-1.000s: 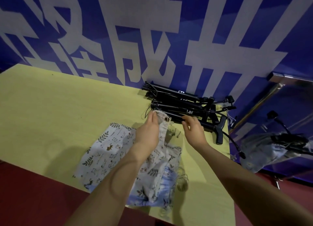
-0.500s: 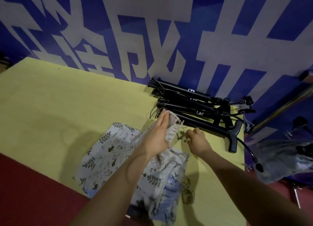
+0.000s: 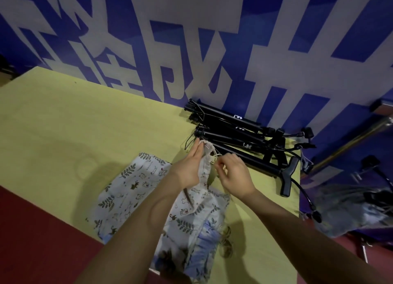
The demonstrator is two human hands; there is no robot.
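A pile of printed cloth drawstring bags [image 3: 136, 190] lies on the yellow-green table [image 3: 74, 124]. My left hand [image 3: 189, 168] holds up the gathered mouth of one bag [image 3: 205, 168], with the fingers lying straight along the cloth. My right hand [image 3: 234, 175] is just to the right of that mouth, its fingertips pinching the pale drawstring [image 3: 215, 156]. Behind both hands, several black hand pumps [image 3: 238, 134] lie stacked against the wall.
A blue wall banner [image 3: 191, 49] with large white characters rises right behind the table. Off the table's right edge lies a filled cloth bag [image 3: 348, 209] with black hoses sticking out. Dark red floor [image 3: 32, 241] runs along the near side.
My right hand has left the pumps, come in to the bag's mouth and taken the drawstring. My left hand stays on the bag's gathered mouth.
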